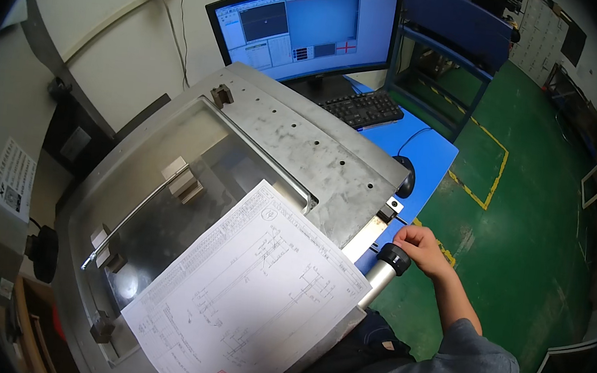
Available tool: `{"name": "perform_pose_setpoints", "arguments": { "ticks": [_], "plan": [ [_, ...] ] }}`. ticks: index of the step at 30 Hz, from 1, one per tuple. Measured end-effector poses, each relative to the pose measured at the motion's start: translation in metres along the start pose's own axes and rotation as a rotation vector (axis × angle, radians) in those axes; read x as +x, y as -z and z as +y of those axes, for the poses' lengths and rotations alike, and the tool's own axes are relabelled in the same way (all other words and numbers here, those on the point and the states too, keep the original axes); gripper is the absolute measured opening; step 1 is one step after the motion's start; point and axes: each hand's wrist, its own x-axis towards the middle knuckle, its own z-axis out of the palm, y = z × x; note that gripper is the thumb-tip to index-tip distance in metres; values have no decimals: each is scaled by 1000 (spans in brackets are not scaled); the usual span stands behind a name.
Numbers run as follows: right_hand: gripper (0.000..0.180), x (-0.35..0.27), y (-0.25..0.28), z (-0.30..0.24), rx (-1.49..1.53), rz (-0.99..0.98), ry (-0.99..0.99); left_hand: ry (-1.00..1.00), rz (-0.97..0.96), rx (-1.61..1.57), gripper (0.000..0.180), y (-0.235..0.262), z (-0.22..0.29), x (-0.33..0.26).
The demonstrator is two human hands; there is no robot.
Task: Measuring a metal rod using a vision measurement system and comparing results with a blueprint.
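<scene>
My right hand (423, 250) is at the right side of the metal measuring stage, its bent fingers closed on the rim of a black knob (396, 258). The knob caps a silver cylinder (376, 283). My left hand is out of sight. A printed technical drawing (247, 304) lies over the near right part of the stage and hides what is under it. On the glass plate (147, 233) a thin metal rod (134, 215) rests across two small support blocks, the far block (185, 181) and the near block (114, 262).
Behind the stage's metal frame (289, 132) stand a lit monitor (310, 26), a black keyboard (363, 109) and a mouse (406, 177) on a blue table (435, 153). Small dark clamps (222, 95) sit at the frame. A grey machine column (3, 115) rises at left.
</scene>
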Motion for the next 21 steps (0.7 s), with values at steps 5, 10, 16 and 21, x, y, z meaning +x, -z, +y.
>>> {"name": "perform_pose_setpoints", "arguments": {
  "ticks": [5,10,16,21],
  "plan": [
    [20,-2,15,2,-9,-198,147,29,-10,64,27,4,-2,-1],
    [49,3,-3,-5,326,-312,154,37,-3,32,26,0,0,-1],
    [53,2,-3,-6,333,-431,209,8,1,28,26,-2,0,1],
    [49,0,-5,-10,303,-388,149,17,5,11,27,-1,-1,1]
  ]
}}
